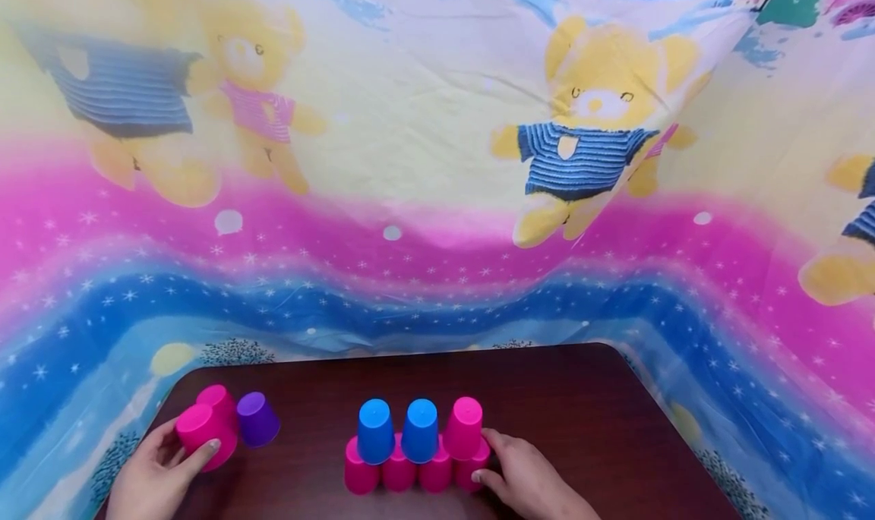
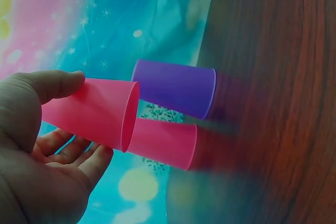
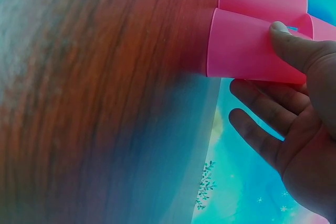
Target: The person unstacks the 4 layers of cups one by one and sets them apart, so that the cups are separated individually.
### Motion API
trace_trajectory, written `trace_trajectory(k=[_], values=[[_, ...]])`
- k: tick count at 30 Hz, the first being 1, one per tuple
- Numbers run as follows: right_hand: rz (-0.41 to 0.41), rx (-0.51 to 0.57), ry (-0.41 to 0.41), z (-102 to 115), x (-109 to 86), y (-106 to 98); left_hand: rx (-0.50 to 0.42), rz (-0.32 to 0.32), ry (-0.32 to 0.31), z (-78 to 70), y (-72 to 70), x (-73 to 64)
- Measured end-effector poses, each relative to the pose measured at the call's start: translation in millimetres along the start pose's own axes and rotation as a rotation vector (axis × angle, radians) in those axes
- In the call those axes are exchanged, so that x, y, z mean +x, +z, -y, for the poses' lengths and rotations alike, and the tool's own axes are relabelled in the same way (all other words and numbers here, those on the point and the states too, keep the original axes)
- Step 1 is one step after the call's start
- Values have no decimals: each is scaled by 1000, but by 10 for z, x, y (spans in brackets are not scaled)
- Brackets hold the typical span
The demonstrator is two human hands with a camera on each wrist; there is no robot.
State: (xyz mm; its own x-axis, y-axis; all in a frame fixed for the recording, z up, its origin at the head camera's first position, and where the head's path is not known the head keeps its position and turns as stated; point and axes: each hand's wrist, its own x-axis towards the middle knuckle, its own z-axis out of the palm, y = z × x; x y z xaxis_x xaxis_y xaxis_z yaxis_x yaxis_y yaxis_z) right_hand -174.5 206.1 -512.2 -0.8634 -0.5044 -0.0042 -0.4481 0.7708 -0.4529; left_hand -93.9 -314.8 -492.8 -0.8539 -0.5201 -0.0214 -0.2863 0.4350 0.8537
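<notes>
My left hand (image 1: 152, 474) pinches an upside-down pink cup (image 1: 200, 433) between thumb and fingers, lifted above the table. Behind it stand another pink cup (image 2: 164, 142) and a purple cup (image 2: 176, 88), both mouth down. Near the middle, several pink cups (image 1: 398, 474) form a bottom row. On top of them sit two blue cups (image 1: 375, 432) and one pink cup (image 1: 466, 427), all inverted. My right hand (image 1: 525, 473) holds the rightmost bottom pink cup (image 3: 247, 45), thumb on its near side and fingers along its outer side. One finger reaches up beside the upper pink cup.
The dark brown wooden table (image 1: 547, 391) has rounded far corners. Behind and around it hangs a cloth (image 1: 424, 277) printed with bears and snowflakes, close to the table edges. Table surface lies between the left cups and the stack.
</notes>
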Motion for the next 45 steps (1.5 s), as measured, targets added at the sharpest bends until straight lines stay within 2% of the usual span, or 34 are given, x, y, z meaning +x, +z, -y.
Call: trace_trajectory(k=[8, 15, 21, 28, 37, 45], values=[[-6, 2, -17, 6, -6, 0, 53, 26, -97, 160, -1, 110], [6, 18, -9, 26, 5, -28, 86, 34, -144, 346, 40, 196], [15, 23, -1, 31, 17, -43, 84, 16, -153, 447, 69, 245], [-21, -9, -32, 23, 22, -41, 18, 6, -162, 521, 108, 263], [-38, -15, -44, 24, -4, -31, 36, -5, -145, 585, 147, 288], [-10, 2, -18, 17, -9, -23, -49, 6, -181, 669, 179, 337]])
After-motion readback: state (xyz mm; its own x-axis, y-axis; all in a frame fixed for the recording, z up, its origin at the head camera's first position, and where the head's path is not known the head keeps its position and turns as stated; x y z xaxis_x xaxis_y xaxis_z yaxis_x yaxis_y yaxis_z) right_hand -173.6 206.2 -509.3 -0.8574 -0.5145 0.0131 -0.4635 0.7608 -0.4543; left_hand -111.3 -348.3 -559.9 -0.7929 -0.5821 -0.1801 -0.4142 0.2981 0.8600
